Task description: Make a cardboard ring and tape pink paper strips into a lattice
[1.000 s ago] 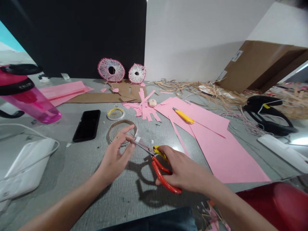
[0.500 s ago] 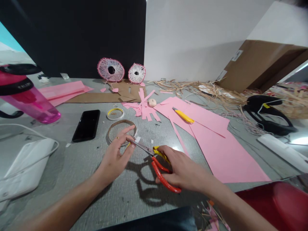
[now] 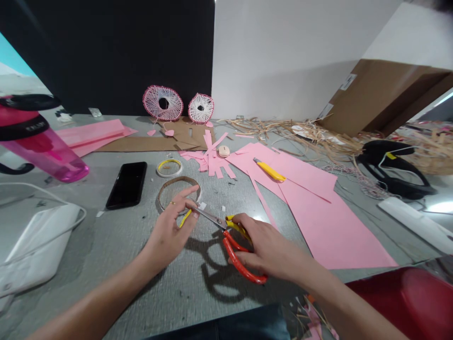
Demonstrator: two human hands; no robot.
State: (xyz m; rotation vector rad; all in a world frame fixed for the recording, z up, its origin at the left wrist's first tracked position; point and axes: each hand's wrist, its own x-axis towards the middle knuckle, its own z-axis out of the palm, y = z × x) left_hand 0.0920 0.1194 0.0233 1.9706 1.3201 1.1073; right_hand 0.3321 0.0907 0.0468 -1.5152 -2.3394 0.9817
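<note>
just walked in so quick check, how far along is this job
Done: two string hoops look finished. In hand: the right hand holds scissors near a yellow strip in the left hand. Left: the cardboard ring looks unwound, and the pink sheet is partly uncut.

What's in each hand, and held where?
The right hand grips the red-handled scissors by the handles. The left hand seems to pinch a small yellow strip by one end; the exact fingers are hard to see.
</note>
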